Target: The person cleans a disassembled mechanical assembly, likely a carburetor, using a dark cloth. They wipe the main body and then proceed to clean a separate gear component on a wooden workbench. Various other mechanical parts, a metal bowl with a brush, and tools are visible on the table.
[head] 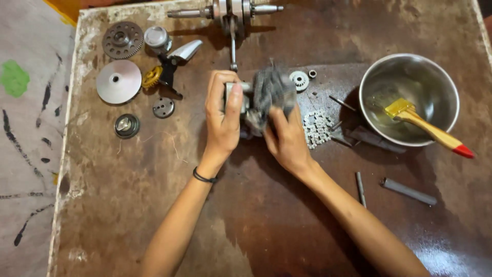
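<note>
- We held a small metal part (237, 97) in our left hand (221, 120), fingers curled over its top and thumb pressed along its near side, above the middle of the stained brown worktop (154, 205)
- Our right hand (288, 139) pinched a grey rag (271, 92) against the part's right end, fingers bunched into the cloth; the fingertips themselves were hidden by it, so we could not tell exactly how they lay
- We judged the step in hand to be wiping the part clean, with the rag wrapped round one end and the other end gripped firm
- The next move, as we judged it, called for turning the part in the left hand's grip so the rag could reach a fresh face, without letting it slip
- Just right of our hands lay a coiled chain (316, 128) and a small sprocket (299, 80); further right stood a steel bowl (451, 87) with a yellow-handled brush (428, 128) leaning in it
- On the left lay a large toothed gear (123, 40), a smooth round disc (119, 81), a small brass gear (151, 77) and a dark round cap (126, 125)
- A crankshaft (228, 11) lay along the far edge, and two grey pins (408, 191) near our right forearm
</note>
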